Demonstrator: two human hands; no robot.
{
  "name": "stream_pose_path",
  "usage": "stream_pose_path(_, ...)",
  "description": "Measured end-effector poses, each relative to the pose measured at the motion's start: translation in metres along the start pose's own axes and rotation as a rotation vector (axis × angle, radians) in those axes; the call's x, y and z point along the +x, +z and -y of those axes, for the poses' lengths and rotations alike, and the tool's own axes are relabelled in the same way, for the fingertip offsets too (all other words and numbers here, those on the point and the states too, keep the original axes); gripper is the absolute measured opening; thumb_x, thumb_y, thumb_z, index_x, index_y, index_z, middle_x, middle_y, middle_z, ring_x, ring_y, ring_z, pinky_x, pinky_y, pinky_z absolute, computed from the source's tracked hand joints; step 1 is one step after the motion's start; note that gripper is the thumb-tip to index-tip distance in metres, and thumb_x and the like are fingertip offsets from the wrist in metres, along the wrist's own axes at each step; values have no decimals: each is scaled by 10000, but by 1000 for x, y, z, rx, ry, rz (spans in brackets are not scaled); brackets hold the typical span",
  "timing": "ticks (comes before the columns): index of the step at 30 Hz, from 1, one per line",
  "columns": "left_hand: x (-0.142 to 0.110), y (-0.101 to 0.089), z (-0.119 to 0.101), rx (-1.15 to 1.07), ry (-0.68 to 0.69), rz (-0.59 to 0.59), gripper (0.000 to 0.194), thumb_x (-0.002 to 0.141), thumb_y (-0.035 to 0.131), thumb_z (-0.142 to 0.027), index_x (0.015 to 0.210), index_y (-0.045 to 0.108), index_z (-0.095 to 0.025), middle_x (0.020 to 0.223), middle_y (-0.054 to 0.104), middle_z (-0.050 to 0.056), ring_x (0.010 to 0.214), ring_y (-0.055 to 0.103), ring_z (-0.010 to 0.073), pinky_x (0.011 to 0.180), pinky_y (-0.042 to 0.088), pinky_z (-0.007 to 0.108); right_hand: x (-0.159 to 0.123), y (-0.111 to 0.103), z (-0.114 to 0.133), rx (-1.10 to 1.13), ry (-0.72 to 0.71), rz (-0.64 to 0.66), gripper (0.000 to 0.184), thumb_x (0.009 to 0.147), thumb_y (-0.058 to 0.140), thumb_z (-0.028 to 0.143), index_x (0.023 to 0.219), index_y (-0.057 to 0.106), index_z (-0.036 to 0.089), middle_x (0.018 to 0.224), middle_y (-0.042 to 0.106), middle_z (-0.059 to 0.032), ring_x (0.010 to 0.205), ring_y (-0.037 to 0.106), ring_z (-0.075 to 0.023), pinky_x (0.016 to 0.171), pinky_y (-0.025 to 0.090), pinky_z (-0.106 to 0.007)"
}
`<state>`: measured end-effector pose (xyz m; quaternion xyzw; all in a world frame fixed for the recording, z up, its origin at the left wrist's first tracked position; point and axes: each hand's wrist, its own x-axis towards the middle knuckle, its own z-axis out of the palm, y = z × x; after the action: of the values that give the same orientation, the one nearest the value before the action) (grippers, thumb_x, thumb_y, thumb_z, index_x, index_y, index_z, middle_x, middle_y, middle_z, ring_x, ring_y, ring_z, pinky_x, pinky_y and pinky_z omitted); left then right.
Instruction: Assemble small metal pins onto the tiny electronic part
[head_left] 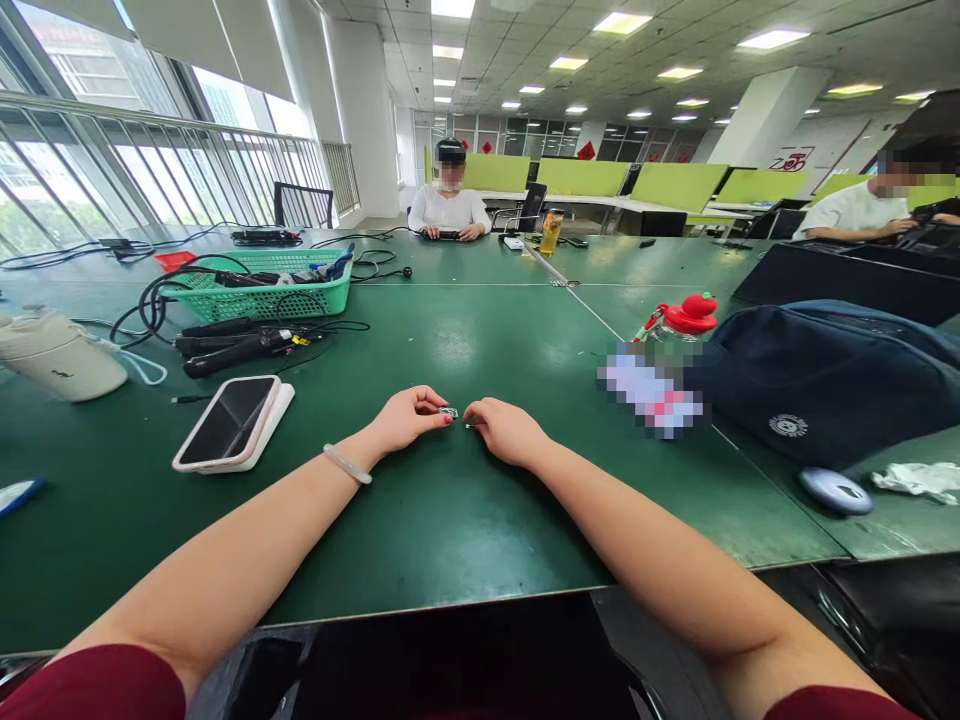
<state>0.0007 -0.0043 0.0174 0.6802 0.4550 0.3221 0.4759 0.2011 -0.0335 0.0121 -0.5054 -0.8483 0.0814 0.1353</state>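
Observation:
Over the green tabletop (450, 510), my left hand (406, 418) pinches a small, silvery-grey piece (448, 412) between thumb and fingertips; its exact kind is too small to make out. A short gap to the right, my right hand (510, 430) is closed in a pinch, with a tiny pale bit (470, 426) showing at the fingertips. What that bit belongs to is hidden by the fingers. The two hands face each other without touching. A pale bangle (347, 464) circles my left wrist.
Left of my hands lie a phone (231, 420), black handheld devices (232, 345), a green basket (262, 290) of cables and a cream bottle (60, 355). To the right are a red-lidded bottle (686, 318), a dark blue bag (832, 380) and a mouse (835, 491). Two people sit farther off.

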Motion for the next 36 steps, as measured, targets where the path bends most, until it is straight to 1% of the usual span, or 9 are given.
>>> stream_pose_path(5, 0, 0, 2, 9, 4, 23, 367, 596, 751, -323, 854, 581, -126, 782, 639, 57, 762, 606, 161, 756, 475, 303, 3, 1, -8, -89, 62, -18, 117, 868, 484, 202, 924, 586, 204, 937, 574, -22, 837, 553, -133, 703, 391, -220)
stream_pose_path(7, 0, 0, 3, 10, 4, 18, 370, 589, 755, -322, 849, 579, -126, 786, 640, 58, 758, 606, 160, 754, 478, 304, 3, 0, -7, -150, 72, -6, 130, 878, 469, 223, 873, 597, 201, 901, 576, -24, 806, 560, -139, 675, 392, -225)
stream_pose_path(12, 1, 0, 3, 13, 28, -23, 392, 559, 771, -322, 831, 569, -124, 798, 644, 61, 734, 601, 153, 745, 482, 306, 2, -3, 0, -337, 33, 13, 180, 874, 416, 136, 888, 589, 181, 902, 570, -53, 769, 570, -159, 641, 394, -242)
stream_pose_path(15, 1, 1, 3, 19, 35, -30, 390, 552, 772, -321, 822, 572, -124, 792, 641, 56, 721, 592, 143, 737, 478, 298, 2, -5, 4, -390, 15, 30, 197, 885, 393, 129, 894, 586, 169, 908, 568, -71, 784, 573, -168, 653, 401, -245)
stream_pose_path(20, 0, 2, 1, -11, 26, -17, 404, 522, 785, -319, 802, 571, -121, 758, 634, 47, 698, 586, 139, 722, 472, 296, 3, -7, 6, -423, 39, 28, 191, 903, 379, 145, 892, 570, 156, 905, 562, -79, 772, 574, -166, 635, 399, -244)
stream_pose_path(23, 0, 3, 0, -16, 27, -2, 396, 522, 781, -308, 799, 569, -122, 745, 629, 40, 684, 582, 136, 701, 472, 290, 1, -9, 8, -397, 60, -62, 193, 909, 372, 158, 911, 565, 172, 929, 557, -65, 778, 561, -156, 632, 383, -238)
stream_pose_path(26, -1, 5, 0, 0, 32, 12, 365, 535, 770, -290, 791, 568, -125, 743, 626, 35, 681, 579, 134, 692, 471, 283, -1, -11, 16, -352, 30, -138, 210, 930, 351, 198, 939, 560, 187, 945, 551, -57, 795, 544, -140, 647, 364, -226)
stream_pose_path(30, -2, 6, 2, 13, 54, 19, 343, 544, 761, -283, 774, 555, -133, 719, 613, 21, 676, 569, 129, 681, 463, 273, -3, -11, 29, -335, -39, -137, 186, 912, 376, 178, 916, 561, 185, 916, 552, -44, 755, 531, -136, 618, 348, -225)
stream_pose_path(36, -3, 8, 2, -23, 68, 34, 344, 536, 763, -276, 760, 546, -131, 735, 610, 20, 675, 567, 124, 689, 459, 276, -4, -12, 32, -349, -44, -127, 177, 903, 393, 170, 927, 568, 181, 924, 552, -47, 765, 536, -135, 625, 356, -221)
